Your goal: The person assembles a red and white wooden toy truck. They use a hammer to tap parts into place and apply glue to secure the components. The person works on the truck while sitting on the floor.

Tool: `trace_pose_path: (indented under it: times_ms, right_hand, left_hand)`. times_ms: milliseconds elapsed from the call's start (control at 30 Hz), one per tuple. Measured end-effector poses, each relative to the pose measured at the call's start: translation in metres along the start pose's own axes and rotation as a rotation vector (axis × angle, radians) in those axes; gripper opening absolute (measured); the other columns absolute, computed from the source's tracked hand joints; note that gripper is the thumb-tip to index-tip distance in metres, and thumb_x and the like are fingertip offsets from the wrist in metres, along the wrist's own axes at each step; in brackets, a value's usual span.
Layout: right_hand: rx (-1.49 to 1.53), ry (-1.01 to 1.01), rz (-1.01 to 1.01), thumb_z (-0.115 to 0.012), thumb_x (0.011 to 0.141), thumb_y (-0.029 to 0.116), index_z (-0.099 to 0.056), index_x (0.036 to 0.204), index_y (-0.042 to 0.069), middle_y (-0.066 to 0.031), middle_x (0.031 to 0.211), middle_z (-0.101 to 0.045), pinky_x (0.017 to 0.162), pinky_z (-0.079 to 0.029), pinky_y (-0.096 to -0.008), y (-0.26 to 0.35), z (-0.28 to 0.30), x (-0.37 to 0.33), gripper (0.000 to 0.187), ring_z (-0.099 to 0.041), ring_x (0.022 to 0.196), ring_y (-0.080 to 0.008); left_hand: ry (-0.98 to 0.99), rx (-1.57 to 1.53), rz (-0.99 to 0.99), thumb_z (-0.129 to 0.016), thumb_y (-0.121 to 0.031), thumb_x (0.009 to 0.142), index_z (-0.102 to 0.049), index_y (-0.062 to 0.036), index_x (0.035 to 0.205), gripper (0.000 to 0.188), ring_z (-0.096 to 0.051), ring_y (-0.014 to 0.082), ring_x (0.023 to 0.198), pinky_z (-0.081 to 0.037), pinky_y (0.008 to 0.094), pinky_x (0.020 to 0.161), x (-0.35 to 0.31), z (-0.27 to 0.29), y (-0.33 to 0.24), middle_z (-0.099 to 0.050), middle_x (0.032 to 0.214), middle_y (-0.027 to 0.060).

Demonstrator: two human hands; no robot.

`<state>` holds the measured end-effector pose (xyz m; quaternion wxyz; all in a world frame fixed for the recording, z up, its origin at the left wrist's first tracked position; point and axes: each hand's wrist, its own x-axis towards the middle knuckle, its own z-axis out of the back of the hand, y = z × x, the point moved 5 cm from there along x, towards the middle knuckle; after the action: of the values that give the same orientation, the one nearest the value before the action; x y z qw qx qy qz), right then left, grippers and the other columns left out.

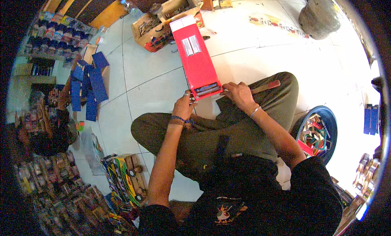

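Note:
A long red toy bus (199,61), box-shaped, stretches away from me over the tiled floor. Its far end is white, and two pale striped panels sit on its top. A dark slot with something blue inside shows at the near end. My left hand (184,108) has its fingers closed on the near left corner. At the near right corner, my right hand (241,97) grips the edge between thumb and fingers. A stick-like tool with a reddish end (272,85) lies across my right thigh; its other end is hidden near my right hand.
Beyond the bus stands a wooden box (179,8) of small pieces. Blue panels (90,83) are piled at left, above striped toy buses (124,177). A dark basin (334,132) of scraps sits right of my knee. A grey plastic-wrapped bundle (319,16) stands far right.

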<state>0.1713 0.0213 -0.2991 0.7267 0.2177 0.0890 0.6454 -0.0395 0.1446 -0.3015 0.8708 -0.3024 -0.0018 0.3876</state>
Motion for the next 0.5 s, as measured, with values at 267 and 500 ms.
trace_pose_path:
  times_ms: [267,500]
  right_hand:
    - [0.004,-0.019,-0.051,-0.062,0.09,0.032,-0.068,0.1,0.013,-0.0054,0.09,-0.068,0.072,-0.051,-0.0419,-0.006,0.0,-0.003,0.023,-0.066,0.074,-0.0295]
    - [0.049,-0.055,0.014,-0.058,0.092,0.034,-0.067,0.101,0.014,-0.0067,0.091,-0.067,0.07,-0.051,-0.0416,-0.009,-0.006,-0.001,0.024,-0.066,0.074,-0.0286]
  left_hand:
    - [-0.13,0.172,-0.155,-0.069,-0.04,0.085,-0.06,-0.0033,0.101,0.041,-0.067,0.0378,0.082,-0.054,0.0464,0.07,-0.001,0.007,-0.016,-0.069,0.09,0.0158]
    - [-0.113,0.311,-0.061,-0.063,-0.053,0.085,-0.067,-0.0086,0.085,0.044,-0.068,0.0355,0.077,-0.054,0.0465,0.067,-0.004,0.01,-0.022,-0.07,0.083,0.0129]
